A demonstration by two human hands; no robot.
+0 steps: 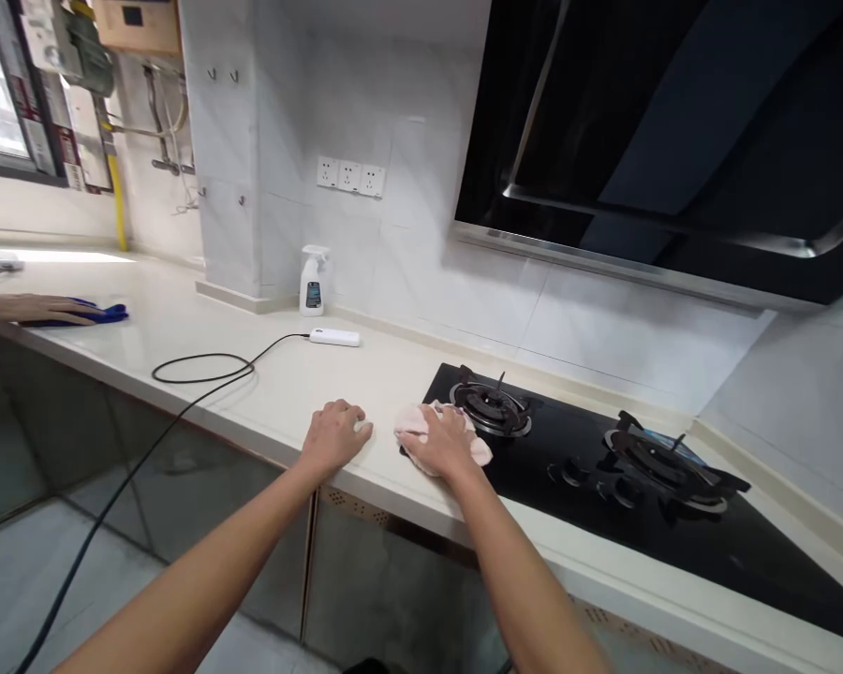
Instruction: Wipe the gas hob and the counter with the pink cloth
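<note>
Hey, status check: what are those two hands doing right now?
Left hand resting on counter, holding nothing. Right hand pressing pink cloth at stove's edge. Stove burner just beyond the cloth.

Daylight is admitted through the window [0,103], whose panes are blown out almost to white, and a bright band of glare is laid along the far end of the countertop [288,393]. The scene is brightly and evenly lit, and only faint, soft shadows are cast around the pink cloth [442,440]. Reflections are held in the black glass of the range hood [604,122]. Straight edges are bowed by wide-angle distortion towards the frame's borders, and fine detail is slightly softened throughout.
</note>
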